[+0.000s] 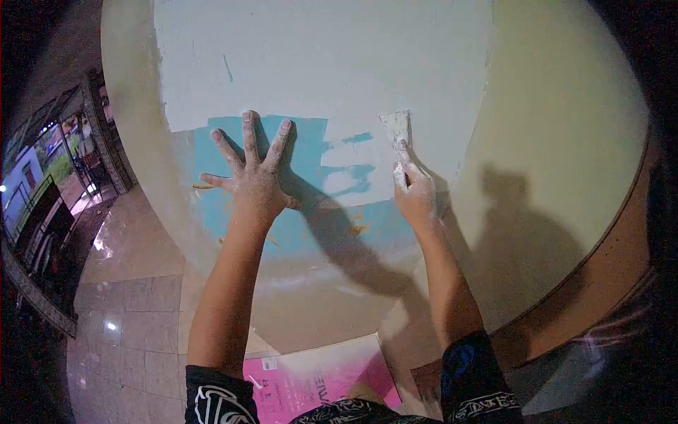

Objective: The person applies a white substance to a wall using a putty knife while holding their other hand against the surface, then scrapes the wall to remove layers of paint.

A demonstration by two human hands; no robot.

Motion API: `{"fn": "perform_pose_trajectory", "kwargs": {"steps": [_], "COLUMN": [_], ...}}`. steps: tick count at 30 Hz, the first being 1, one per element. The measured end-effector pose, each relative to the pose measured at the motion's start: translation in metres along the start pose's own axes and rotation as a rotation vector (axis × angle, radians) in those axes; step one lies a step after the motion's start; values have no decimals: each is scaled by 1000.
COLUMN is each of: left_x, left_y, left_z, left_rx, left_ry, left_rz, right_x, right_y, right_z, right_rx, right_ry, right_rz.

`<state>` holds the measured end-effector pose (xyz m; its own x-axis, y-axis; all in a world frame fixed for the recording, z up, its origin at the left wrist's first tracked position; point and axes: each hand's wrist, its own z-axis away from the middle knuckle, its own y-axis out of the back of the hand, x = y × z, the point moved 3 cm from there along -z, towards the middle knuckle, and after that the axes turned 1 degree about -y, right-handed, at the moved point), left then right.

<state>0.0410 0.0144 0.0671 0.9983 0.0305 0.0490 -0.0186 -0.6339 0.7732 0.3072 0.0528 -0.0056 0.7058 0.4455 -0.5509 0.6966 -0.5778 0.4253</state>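
My left hand (pixel 256 177), dusted with white powder, lies against the wall with its fingers spread wide and holds nothing. Under it is a turquoise patch (pixel 311 145) of the wall. To the right, my right hand (pixel 417 194) grips the handle of a putty knife (pixel 397 127), its blade coated in white and pointing up against the wall. White filler (pixel 318 63) covers a broad area above both hands. Between the hands, white smears run over the turquoise, with streaks of it showing through. A few orange-brown marks dot the lower turquoise band.
A pink printed box or sheet (pixel 311 385) lies below, near my body. Tiled floor (pixel 131 332) stretches to the left, towards an opening with a railing (pixel 42 205). A brown edge (pixel 600 297) curves along the lower right of the yellowish wall (pixel 565 106).
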Motion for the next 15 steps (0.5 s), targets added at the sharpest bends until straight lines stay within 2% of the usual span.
{"fn": "perform_pose_trajectory", "kwargs": {"steps": [2,3,5,6,7,8,11,12,15], "left_x": [-1,-2,-2,-3,-3,-3,-2,-2,-2], "left_y": [-1,0,1,1,0,0,1,0,3], "left_z": [1,2,2,2,3,3,1,0,2], "left_rx": [-8,-4,-18,-14,-11,-9,-29,-29,-28], "left_ry": [7,5,8,11,15,15,21,21,25], "left_rz": [6,8,1,7,16,22,19,20,22], "right_x": [19,33,71,66,60,58,-6,-2,30], "right_y": [-12,-23,-43,-42,-41,-41,1,0,-23], "right_z": [8,26,67,72,63,49,-4,-5,22], "right_rx": [-55,104,57,2,65,66,-39,-38,140], "right_ry": [-80,115,109,101,204,204,-51,-51,38], "right_rz": [-28,-56,-43,-36,15,14,51,52,-112]}}
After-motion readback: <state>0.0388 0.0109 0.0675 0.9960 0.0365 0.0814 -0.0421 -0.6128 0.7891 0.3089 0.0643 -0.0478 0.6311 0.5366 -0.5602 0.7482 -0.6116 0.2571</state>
